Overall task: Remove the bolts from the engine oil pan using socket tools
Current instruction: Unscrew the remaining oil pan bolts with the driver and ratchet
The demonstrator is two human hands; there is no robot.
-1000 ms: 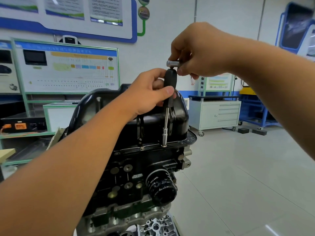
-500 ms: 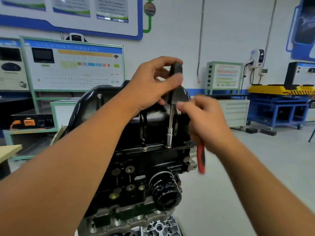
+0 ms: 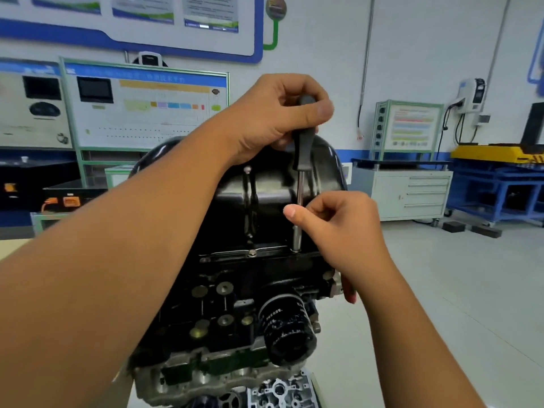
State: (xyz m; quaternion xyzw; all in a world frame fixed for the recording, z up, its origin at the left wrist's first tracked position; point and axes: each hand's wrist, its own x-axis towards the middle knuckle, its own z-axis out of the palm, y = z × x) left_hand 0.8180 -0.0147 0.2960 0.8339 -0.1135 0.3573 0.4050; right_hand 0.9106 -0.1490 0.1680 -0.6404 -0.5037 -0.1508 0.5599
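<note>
left hand [image 3: 273, 119] on socket driver [image 3: 303, 148], right hand [image 3: 338, 228] perhaps pinching its shaft

The left hand [image 3: 273, 119] sits raised, fingers and thumb curled round a black tool handle [image 3: 304, 142]. Lower down, the right hand [image 3: 338, 228] pinches the tool's shaft, thumb stretched leftward. Both forearms reach forward.

Driver handle top: hidden inside the left hand's [image 3: 276, 119] curled fingers.
Driver shaft [image 3: 300, 187] middle: covered behind the right hand's [image 3: 338, 228] fingertips.
Red tool [image 3: 348, 291]: mostly concealed below the right palm; type unclear.
Wall posters [image 3: 141, 10]: cropped, blurred, unreadable.
</note>
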